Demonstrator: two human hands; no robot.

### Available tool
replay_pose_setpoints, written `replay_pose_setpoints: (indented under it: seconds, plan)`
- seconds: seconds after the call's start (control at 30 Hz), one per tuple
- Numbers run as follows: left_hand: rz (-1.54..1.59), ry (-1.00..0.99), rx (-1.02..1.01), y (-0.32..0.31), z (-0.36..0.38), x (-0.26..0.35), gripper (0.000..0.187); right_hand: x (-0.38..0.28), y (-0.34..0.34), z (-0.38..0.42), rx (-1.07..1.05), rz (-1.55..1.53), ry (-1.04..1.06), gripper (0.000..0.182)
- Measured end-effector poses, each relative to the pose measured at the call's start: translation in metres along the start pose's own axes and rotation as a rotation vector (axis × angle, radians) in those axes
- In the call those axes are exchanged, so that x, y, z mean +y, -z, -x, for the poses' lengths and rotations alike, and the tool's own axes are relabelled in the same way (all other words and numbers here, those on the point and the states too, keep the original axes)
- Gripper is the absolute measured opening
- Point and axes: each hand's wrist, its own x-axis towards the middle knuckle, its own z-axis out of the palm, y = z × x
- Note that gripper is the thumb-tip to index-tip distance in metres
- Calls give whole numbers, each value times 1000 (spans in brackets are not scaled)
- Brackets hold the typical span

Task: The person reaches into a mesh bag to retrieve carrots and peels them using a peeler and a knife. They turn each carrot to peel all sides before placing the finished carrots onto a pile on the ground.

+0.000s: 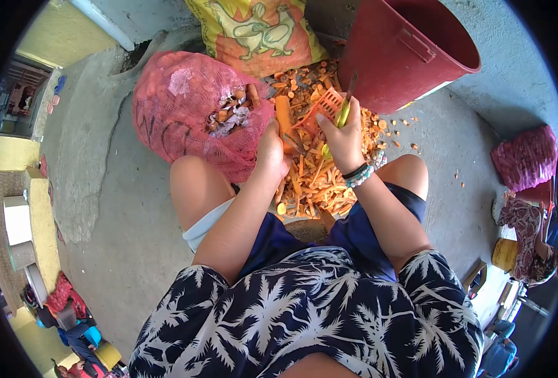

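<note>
Peeling a carrot over the floor

The left hand (271, 150) gripped a stiff, probably slippery carrot (283, 118) by its lower end; the right hand (344, 140) was closed on a peeler (342, 113), above the peelings (313, 179).

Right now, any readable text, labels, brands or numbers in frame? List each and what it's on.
None readable.
Yellow and orange sack: printed chicken drawings only, no words legible.
Pink mesh sack: dark marks on its side, too distorted to read.
Red bucket: no label visible.
Left hand on the carrot, right hand on a yellow-handled peeler: no markings show.
</note>
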Motion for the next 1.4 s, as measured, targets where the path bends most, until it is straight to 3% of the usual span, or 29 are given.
replay_pose_setpoints:
  seconds: [0.13,0.2,0.23,0.3,0.37,0.43,0.5,0.57,0.77,0.9,0.97,1.03,1.1,1.2,1.27,1.4]
  plan:
    - [-76,17,-6,7,-1,-4,36,5,1,-6,-30,17,-3,50]
    - [-121,57,-5,7,4,-4,36,27,1,-29,-34,206,156,49]
    - [-196,115,-35,6,13,-2,37,30,4,-44,-2,43,86,48]
    - [-277,172,-63,5,22,0,38,37,20,-82,106,75,1,48]
    - [-155,195,-155,6,25,1,39,49,31,-96,203,33,125,47]
    - [-178,210,-169,13,16,6,38,53,29,-88,240,21,106,47]
    - [-115,74,-42,12,2,3,37,17,8,-48,95,-44,-3,47]
    - [-64,72,-121,21,-13,-1,34,10,1,-17,42,123,106,47]
    - [-45,-56,6,0,-2,-5,35,4,-5,6,96,175,172,44]
    - [-4,-47,-7,4,-5,-9,33,0,1,-3,26,157,137,44]
    - [-168,16,-70,8,-4,-8,36,3,8,-18,-36,192,131,44]
    - [-249,86,-94,5,13,-5,38,5,14,-38,-36,2,-20,51]
    - [-335,161,-117,-1,30,-1,40,19,26,-71,88,-69,1,48]
    - [-341,296,-246,10,28,4,44,41,37,-92,274,83,60,48]
    - [-277,230,-191,24,5,-1,44,31,30,-79,300,2,-21,49]
    - [-70,82,-78,22,-17,-3,36,8,4,-15,115,40,51,51]
